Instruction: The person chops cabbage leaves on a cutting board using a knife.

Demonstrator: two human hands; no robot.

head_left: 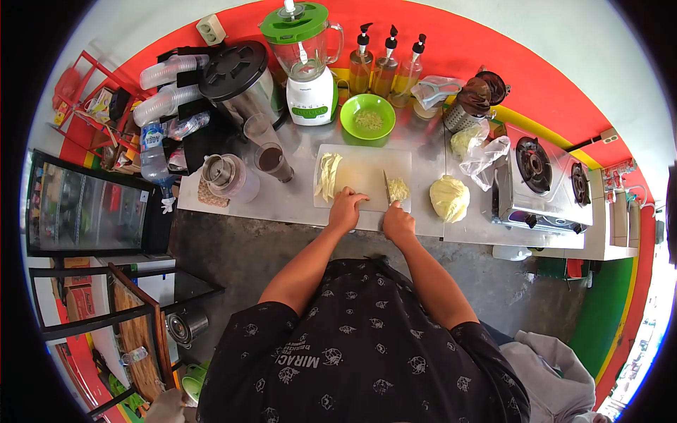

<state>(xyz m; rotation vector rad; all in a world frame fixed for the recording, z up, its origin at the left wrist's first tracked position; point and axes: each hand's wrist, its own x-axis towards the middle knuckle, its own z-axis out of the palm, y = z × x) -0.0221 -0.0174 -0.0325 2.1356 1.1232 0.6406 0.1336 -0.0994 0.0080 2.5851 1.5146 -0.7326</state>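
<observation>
A white cutting board (363, 158) lies on the metal counter. My right hand (399, 223) is closed around the handle of a knife (386, 185), its blade pointing away from me. Against the blade's right side sits a small pile of finely cut cabbage (398, 189). My left hand (346, 209) rests at the board's near edge, left of the knife, with a finger stretched toward it and nothing visible in its grasp. Flat cabbage pieces (328, 176) lie on the board's left part. To the right of the board stands a pale cabbage head (449, 199).
Behind the board are a green bowl (367, 116) holding chopped bits, a blender (310, 99) and several pump bottles (385, 67). A cup of dark liquid (273, 162) and a clear jug (233, 180) stand left. A gas stove (539, 176) is at right.
</observation>
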